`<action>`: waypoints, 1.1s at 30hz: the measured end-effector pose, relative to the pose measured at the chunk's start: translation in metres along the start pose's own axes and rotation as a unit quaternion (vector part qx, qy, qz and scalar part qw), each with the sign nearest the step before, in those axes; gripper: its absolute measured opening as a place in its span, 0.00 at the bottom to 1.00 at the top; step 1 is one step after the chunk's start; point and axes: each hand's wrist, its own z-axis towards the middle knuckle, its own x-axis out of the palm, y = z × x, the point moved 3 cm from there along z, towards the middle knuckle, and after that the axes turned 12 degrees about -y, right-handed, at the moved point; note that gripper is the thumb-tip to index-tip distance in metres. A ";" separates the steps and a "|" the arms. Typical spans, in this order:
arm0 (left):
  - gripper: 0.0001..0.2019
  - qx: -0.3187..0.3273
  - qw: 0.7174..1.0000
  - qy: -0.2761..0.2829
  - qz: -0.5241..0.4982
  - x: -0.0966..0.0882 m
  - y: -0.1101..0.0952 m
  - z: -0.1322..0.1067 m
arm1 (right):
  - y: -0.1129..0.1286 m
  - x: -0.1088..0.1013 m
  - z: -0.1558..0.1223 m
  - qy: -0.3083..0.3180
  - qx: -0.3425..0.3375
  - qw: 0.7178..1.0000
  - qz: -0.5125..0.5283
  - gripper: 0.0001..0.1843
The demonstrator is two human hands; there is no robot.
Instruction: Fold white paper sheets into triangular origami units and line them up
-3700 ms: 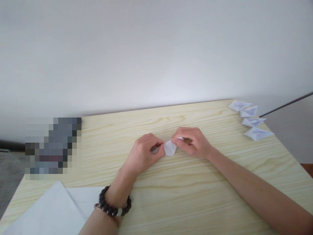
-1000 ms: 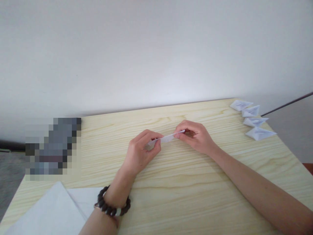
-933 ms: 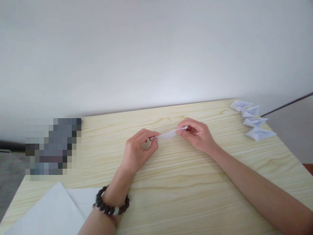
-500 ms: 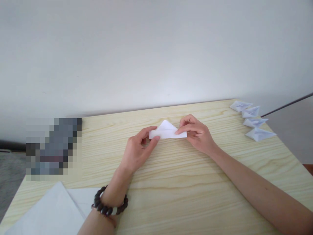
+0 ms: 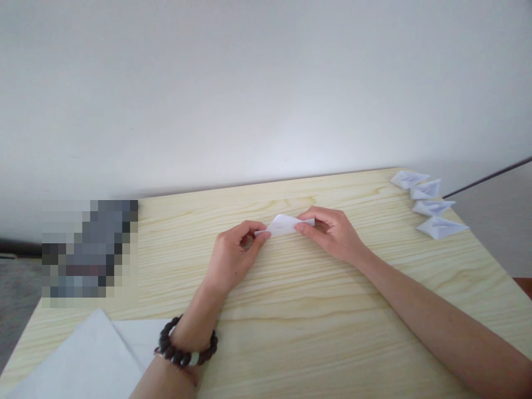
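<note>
A small folded white paper (image 5: 285, 225) sits low over the table (image 5: 316, 332), about midway across it and toward its far edge, strung between the two hands. The left hand (image 5: 235, 257) rests on the table with its fingers curled in. Its thumb and forefinger are pressed together on the paper's left tip, the fingertips (image 5: 264, 235) closing over the point so that little of it shows. The right hand (image 5: 332, 235) comes in from the table's right side and pinches the paper's right end – thumb beneath, forefinger on top, the other fingers tucked behind. The paper's middle is free of both hands and rises into a low peak, its broad face tilted toward the camera; whether its lower edge touches the table I cannot tell. A dark bead bracelet (image 5: 185, 354) circles the left wrist, toward the table's near edge. At the table's far right corner four folded pieces (image 5: 440, 226) lie in a row, well apart from the hands. White sheets (image 5: 91, 360) overlap on the table's near left corner – and a blurred-out patch (image 5: 87, 252) covers its far left corner
</note>
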 end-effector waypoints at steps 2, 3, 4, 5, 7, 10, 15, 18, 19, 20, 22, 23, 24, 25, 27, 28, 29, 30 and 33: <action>0.09 -0.001 1.000 0.003 -0.009 0.001 0.000 0.000 | 0.000 -0.001 0.001 -0.033 -0.006 0.999 -0.011 0.09; 0.10 -0.001 1.000 0.003 -0.011 0.001 0.001 0.000 | 0.000 -0.001 0.002 -0.043 -0.009 0.999 -0.014 0.08; 0.10 0.001 1.000 0.000 -0.012 0.001 0.001 0.000 | 0.000 -0.001 0.002 -0.049 -0.012 0.999 -0.015 0.08; 0.10 0.004 1.000 -0.002 -0.012 0.001 0.002 0.000 | 0.000 -0.001 0.003 -0.052 -0.014 0.998 -0.016 0.08; 0.10 0.024 1.000 0.000 -0.005 0.001 0.001 -0.001 | 0.001 -0.001 0.003 -0.047 -0.026 0.998 -0.019 0.08; 0.09 0.097 0.994 0.023 0.034 0.004 -0.004 -0.002 | 0.005 0.002 0.000 -0.016 -0.077 0.996 -0.034 0.08; 0.16 0.201 0.971 0.007 0.131 0.010 -0.014 -0.004 | 0.011 0.008 -0.007 0.010 -0.170 0.982 -0.077 0.08; 0.11 0.205 0.970 0.014 0.128 0.013 -0.016 -0.007 | 0.011 0.009 -0.008 0.017 -0.185 0.979 -0.081 0.08; 0.10 0.203 0.972 0.020 0.120 0.013 -0.016 -0.007 | 0.011 0.009 -0.008 0.019 -0.184 0.979 -0.081 0.08; 0.08 0.200 0.973 0.024 0.111 0.013 -0.016 -0.008 | 0.011 0.009 -0.008 0.020 -0.177 0.981 -0.080 0.08; 0.07 0.193 0.976 0.028 0.096 0.013 -0.015 -0.008 | 0.011 0.007 -0.007 0.018 -0.158 0.985 -0.073 0.08; 0.06 0.187 0.978 0.029 0.092 0.012 -0.014 -0.007 | 0.012 0.007 -0.007 0.016 -0.147 0.987 -0.068 0.08; 0.06 0.179 0.979 0.032 0.090 0.012 -0.014 -0.007 | 0.012 0.006 -0.006 0.015 -0.137 0.989 -0.061 0.08; 0.07 0.169 0.981 0.037 0.087 0.011 -0.013 -0.006 | 0.012 0.005 -0.005 0.012 -0.130 0.990 -0.055 0.07; 0.07 0.145 0.985 0.050 0.077 0.010 -0.011 -0.005 | 0.010 0.003 -0.004 0.006 -0.119 0.992 -0.048 0.07; 0.07 0.133 0.987 0.058 0.069 0.009 -0.010 -0.004 | 0.009 0.002 -0.003 0.003 -0.111 0.993 -0.046 0.07; 0.08 0.122 0.989 0.064 0.060 0.008 -0.009 -0.004 | 0.007 0.001 -0.002 -0.007 -0.101 0.994 -0.047 0.07; 0.08 0.111 0.990 0.069 0.050 0.006 -0.008 -0.003 | 0.004 -0.001 0.000 -0.027 -0.085 0.995 -0.049 0.07; 0.09 0.091 0.993 0.067 0.019 0.002 -0.005 -0.003 | -0.004 -0.009 0.003 -0.109 -0.027 0.992 -0.056 0.08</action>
